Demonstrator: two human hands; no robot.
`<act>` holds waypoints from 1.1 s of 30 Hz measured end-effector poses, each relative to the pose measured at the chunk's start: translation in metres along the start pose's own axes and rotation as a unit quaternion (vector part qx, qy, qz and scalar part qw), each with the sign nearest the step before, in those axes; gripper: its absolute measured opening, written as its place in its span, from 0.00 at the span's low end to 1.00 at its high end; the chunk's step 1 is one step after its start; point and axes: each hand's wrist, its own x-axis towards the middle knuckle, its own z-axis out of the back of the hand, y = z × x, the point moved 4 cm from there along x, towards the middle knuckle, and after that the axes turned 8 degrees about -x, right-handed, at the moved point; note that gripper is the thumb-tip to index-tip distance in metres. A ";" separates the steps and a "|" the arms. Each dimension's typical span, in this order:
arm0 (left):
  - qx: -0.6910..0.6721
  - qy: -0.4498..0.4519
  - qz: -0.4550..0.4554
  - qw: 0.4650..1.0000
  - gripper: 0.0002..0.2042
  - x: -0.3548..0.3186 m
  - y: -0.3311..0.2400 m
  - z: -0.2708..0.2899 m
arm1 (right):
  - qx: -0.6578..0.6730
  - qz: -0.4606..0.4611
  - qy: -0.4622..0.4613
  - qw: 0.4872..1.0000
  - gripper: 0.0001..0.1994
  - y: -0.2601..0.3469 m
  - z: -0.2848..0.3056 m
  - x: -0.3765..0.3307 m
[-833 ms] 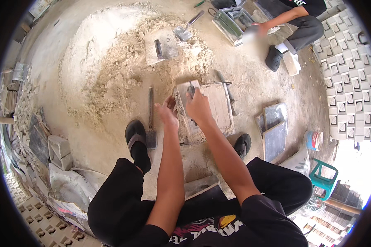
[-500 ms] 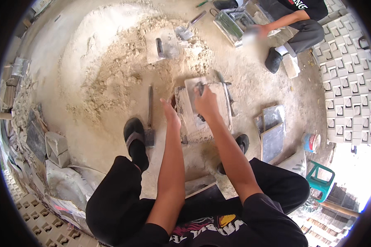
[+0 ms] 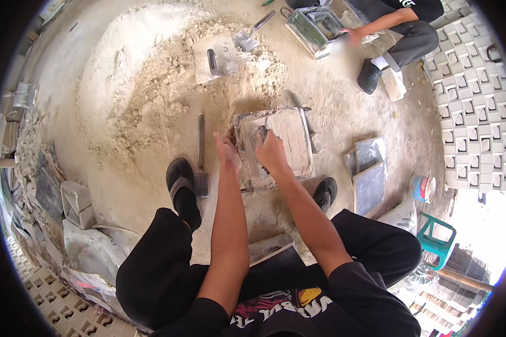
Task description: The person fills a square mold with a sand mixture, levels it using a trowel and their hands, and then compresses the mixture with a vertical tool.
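1 grey block [image 3: 77,203] stands far left near a printed sack; heap of pale powder [image 3: 146,84] next, lumpy on its near side, probably kept in arm's reach for scooping. 1 long-handled flat-headed tool [image 3: 201,140] lies beside the person's left sandal [image 3: 181,177], likely parked there for quick pickup. 1 handled plate [image 3: 226,50] rests on the heap, handle up, easy to grab; small shovel [image 3: 245,40] just beside it. Left hand [image 3: 227,151] is at the left edge of the shallow frame [image 3: 308,130], thumb apart from fingers, apparently to steady it; can't tell if fingers clamp the edge. Frame sits on the floor ahead of the feet, full of pale mix [image 3: 294,140]. Hand float [image 3: 255,132] lies over the mix's left part, right hand [image 3: 272,150] on top, fingers clamped on its dark handle, seemingly for downward pressure. 1 dark tool [image 3: 314,135] lies along the frame's right edge. Co-worker's hand [image 3: 354,37] is at a greenish box [image 3: 308,38]; finger state unclear. Right: 3 or so dark panels [image 3: 370,188] overlapping, presumably to save floor. Writing: lettering on the wearer's black shirt [image 3: 284,314], part folded; bucket [image 3: 424,189] label too small to read.
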 end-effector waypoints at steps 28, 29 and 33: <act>0.237 -0.037 -0.038 0.970 0.25 0.004 0.004 0.004 | 0.006 -0.016 -0.043 0.999 0.16 -0.030 -0.005 -0.031; 0.301 -0.065 -0.051 0.950 0.24 0.001 0.005 0.006 | 0.000 0.002 -0.042 0.999 0.16 -0.035 -0.006 -0.028; 0.372 -0.034 -0.170 0.912 0.24 -0.002 0.006 0.004 | 0.090 -0.027 -0.081 0.992 0.19 -0.009 0.033 -0.048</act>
